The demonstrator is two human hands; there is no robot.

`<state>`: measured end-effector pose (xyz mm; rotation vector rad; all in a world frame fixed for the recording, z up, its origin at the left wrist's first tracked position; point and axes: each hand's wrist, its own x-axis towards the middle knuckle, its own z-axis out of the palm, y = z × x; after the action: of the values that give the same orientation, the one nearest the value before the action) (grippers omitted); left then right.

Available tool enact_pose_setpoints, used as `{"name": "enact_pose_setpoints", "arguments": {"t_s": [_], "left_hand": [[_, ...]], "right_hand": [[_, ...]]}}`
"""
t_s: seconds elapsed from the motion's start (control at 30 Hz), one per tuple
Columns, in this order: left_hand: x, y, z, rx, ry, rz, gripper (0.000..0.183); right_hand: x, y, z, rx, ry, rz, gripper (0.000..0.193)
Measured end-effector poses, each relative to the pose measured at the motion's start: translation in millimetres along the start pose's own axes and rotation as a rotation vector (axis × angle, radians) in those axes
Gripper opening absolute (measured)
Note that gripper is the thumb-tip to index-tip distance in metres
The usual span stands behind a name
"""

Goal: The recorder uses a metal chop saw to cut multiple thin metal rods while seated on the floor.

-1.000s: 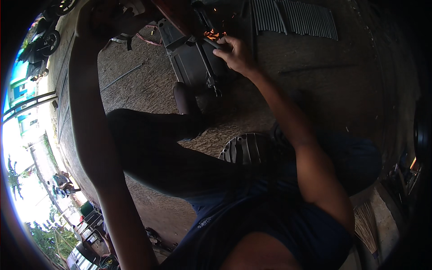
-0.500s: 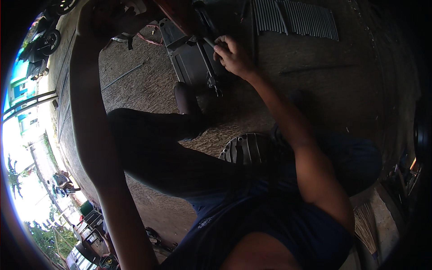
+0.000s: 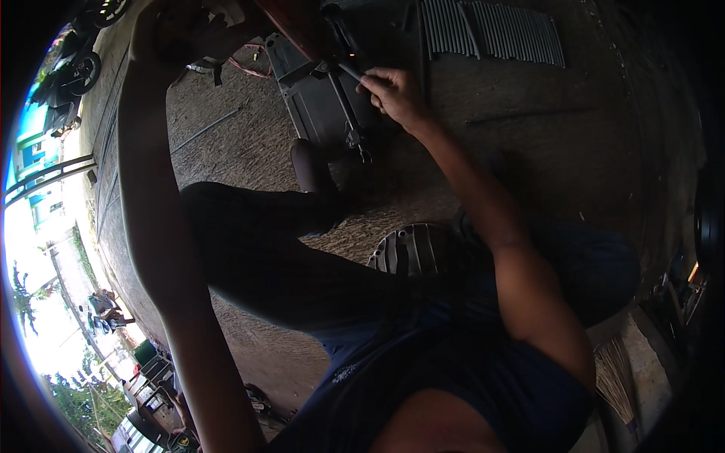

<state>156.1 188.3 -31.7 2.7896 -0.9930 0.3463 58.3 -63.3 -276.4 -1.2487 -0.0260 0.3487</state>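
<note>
In the head view, my right hand (image 3: pixel 389 92) is closed round one end of a grey metal rod (image 3: pixel 350 72). The rod's far end reaches the grey base (image 3: pixel 306 102) of what looks like a cut-off saw, beside its clamp screw (image 3: pixel 349 113). A red arm or guard (image 3: pixel 291 29) slants over the base, and a tiny orange glow shows just past the rod. My left hand (image 3: pixel 198 32) is at the top left in deep shadow, apparently curled near the red part; what it grips cannot be made out.
A row of grey rods (image 3: pixel 513 34) lies on the floor at the upper right. One thin rod (image 3: pixel 208 128) lies left of the base. A ribbed metal casing (image 3: pixel 411 249) sits near my legs. A broom (image 3: pixel 615 381) is at the lower right. Motorcycles (image 3: pixel 83 72) stand far left.
My right hand has shifted slightly to the right and nearer me, still holding the rod. A small orange glow now shows beside the saw. My left arm looks unmoved.
</note>
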Motion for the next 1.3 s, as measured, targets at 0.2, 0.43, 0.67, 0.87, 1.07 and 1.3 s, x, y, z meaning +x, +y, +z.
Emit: {"name": "enact_pose_setpoints", "arguments": {"t_s": [0.2,0.43,0.67,0.87,1.07,1.3], "left_hand": [[5.8,16.7,0.1,0.26,0.079,0.156,0.054],[7.6,25.6,-2.1,0.307,0.084,0.192,0.051],[-1.1,4.9,-1.7,-0.032,-0.003,0.009,0.05],[-7.6,-27.0,0.0,-0.726,-0.074,-0.29,0.049],[-12.2,-48.0,8.7,-1.441,-0.112,-0.484,0.049],[-7.6,-50.8,14.8,-1.672,-0.113,-0.529,0.049]], "right_hand": [[-3.2,-5.0,5.6,0.002,0.074,-0.047,0.015],[1.6,-3.4,-2.5,-0.145,0.039,-0.116,0.016],[5.4,-1.3,-12.3,-0.144,-0.065,-0.045,0.021],[4.3,-8.8,-23.7,0.186,-0.183,0.178,0.023],[49.4,-17.6,-56.0,-0.672,-0.141,-0.312,0.026],[98.4,-42.2,-64.1,-1.047,-0.217,-0.378,0.041]]}}
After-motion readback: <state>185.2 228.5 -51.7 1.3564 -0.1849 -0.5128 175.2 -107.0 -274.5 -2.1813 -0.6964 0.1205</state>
